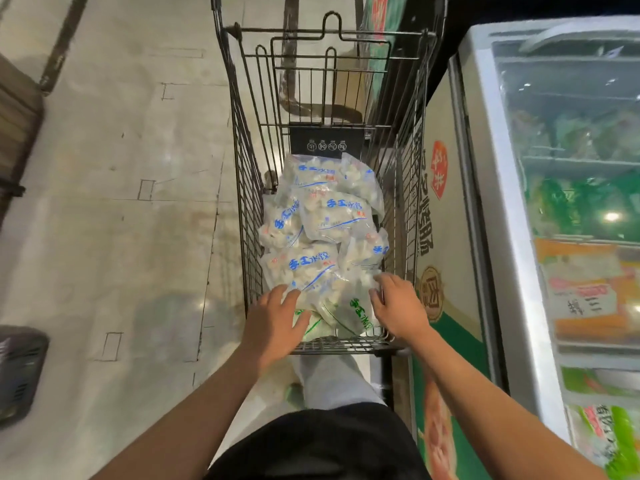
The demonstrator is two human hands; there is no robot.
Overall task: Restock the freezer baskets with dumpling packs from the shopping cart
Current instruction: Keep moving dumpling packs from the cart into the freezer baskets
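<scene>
A wire shopping cart [247, 209] stands in front of me, holding several clear dumpling packs [332, 216] with blue lettering. My left hand [273, 323] reaches over the near rim, fingers spread and resting on the nearest pack [308, 271]. My right hand [398, 306] is at that pack's right side, fingers bent down against the plastic. A pack with green lettering [353, 313] lies between my hands. The chest freezer [568, 216] stands to the right of the cart, with coloured packs behind its glass lid.
Tiled floor [121, 202] lies to the left of the cart. A dark basket [20, 372] sits at the left edge. The freezer's printed side panel [446, 237] runs close along the cart's right side. My legs are just behind the cart.
</scene>
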